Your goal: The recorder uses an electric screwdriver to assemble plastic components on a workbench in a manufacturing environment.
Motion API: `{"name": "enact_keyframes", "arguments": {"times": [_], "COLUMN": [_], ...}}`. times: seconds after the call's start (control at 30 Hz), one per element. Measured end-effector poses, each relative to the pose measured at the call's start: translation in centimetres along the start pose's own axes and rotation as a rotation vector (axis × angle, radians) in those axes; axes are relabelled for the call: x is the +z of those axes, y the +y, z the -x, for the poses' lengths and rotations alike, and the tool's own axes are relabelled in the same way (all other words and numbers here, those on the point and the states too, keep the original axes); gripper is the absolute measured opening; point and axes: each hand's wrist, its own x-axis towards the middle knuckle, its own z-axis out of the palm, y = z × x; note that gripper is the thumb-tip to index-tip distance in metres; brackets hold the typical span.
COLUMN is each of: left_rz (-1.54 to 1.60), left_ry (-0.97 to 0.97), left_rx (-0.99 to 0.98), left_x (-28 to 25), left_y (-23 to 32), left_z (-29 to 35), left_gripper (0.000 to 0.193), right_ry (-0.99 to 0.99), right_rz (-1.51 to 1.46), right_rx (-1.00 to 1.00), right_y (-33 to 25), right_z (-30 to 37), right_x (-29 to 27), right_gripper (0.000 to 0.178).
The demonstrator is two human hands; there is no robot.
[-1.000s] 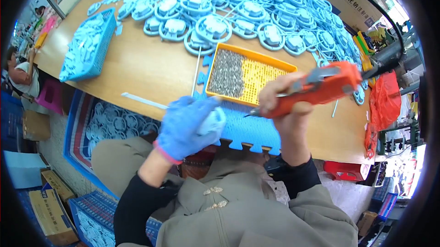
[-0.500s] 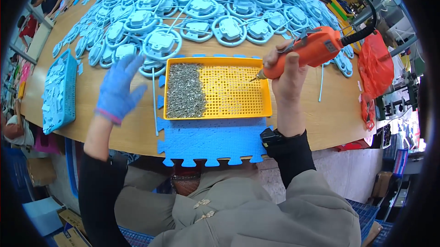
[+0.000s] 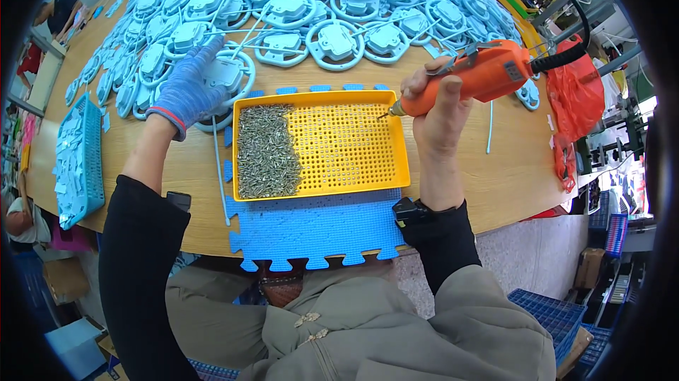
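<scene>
My left hand [image 3: 188, 90], in a blue glove with a red cuff edge, reaches to the near edge of a heap of light-blue plastic parts. Its fingers are spread at the left side of one ring-shaped part [image 3: 228, 75]; I cannot tell how firmly it touches. My bare right hand [image 3: 442, 116] is wrapped round an orange electric screwdriver [image 3: 488, 73], thumb up along its body. The bit points left and down, over the right end of a yellow perforated tray [image 3: 346, 184]. Small metal screws [image 3: 265, 151] lie heaped in the tray's left part.
Under the tray lies a blue foam mat [image 3: 318, 229] with toothed edges. A light-blue basket [image 3: 92, 176] of small flat pieces stands at left. A red plastic bag [image 3: 576, 98] hangs at right, near the screwdriver's black cable [image 3: 573, 27]. Other people are at the far left.
My left hand has moved forward from above the table to the ring-shaped part. The right hand still holds the screwdriver over the tray. The whole view has shifted slightly.
</scene>
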Motion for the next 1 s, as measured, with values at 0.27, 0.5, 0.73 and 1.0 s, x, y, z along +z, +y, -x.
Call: {"name": "enact_keyframes", "arguments": {"times": [0.27,0.5,0.73,1.0], "left_rz": [0.247,0.381,0.195,0.31], "left_ry": [0.186,0.305,0.392,0.301], "left_rx": [-0.019,-0.176,-0.216,-0.075], "left_x": [-0.7,-0.6,4.9,5.8], "left_y": [-2.3,1.8,9.2,14.0], "left_z": [6.3,22.3,27.6,25.6], "left_gripper": [0.085,0.088,0.077,0.078], "right_ry": [-0.013,-0.035,-0.053,-0.065], "right_rz": [0.016,-0.014,0.025,-0.036], "right_rx": [-0.028,-0.04,-0.053,-0.106], "right_y": [0.2,0.2,0.5,-3.6], "right_z": [-0.1,-0.2,-0.2,-0.4], "right_x": [0.0,0.4,0.4,2.1], "right_gripper": [0.047,0.042,0.04,0.047]}}
